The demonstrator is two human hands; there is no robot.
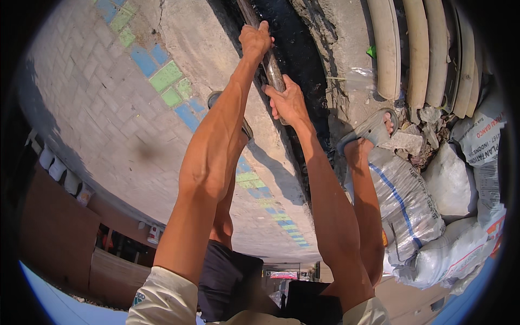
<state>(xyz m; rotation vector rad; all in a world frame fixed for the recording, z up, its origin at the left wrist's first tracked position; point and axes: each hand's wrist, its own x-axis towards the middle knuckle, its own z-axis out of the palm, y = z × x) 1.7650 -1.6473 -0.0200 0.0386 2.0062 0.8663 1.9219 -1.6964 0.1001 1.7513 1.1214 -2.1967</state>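
Note:
A long wooden pole [274, 74] slants over a ditch of black water [298, 59]. My left hand [257, 41] is wrapped round it farther up. Lower down, my right hand [288, 101] grips the pole close to its near end. Beyond my left hand the pole runs out of the top of the view, so its far end is hidden. My feet stand on either side of the ditch, the right one in a grey sandal [371, 129].
Left of the ditch runs a concrete edge [203, 40] beside grey paving [108, 103] with blue and green painted blocks. On the right are curved beige slabs [385, 49], rubble [409, 141] and several stuffed white sacks [403, 203]. A wall [59, 216] stands at the lower left.

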